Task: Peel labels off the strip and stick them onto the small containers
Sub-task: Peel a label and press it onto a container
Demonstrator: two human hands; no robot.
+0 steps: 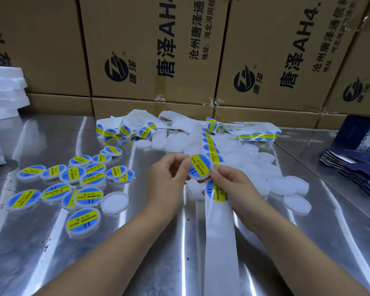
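Observation:
Both hands meet at the table's middle around one small round white container that carries a blue and yellow label. My left hand grips its left edge. My right hand pinches its lower right edge, and its thumb rests on the label. The white label strip runs from under my right hand toward me, with one label on it just below the container. Further labels on the strip lead away to the back.
Several labelled containers lie at the left, with one plain container among them. A heap of unlabelled white containers lies right of my hands. Cardboard boxes wall the back. Dark blue folded cartons sit at the right, white foam far left.

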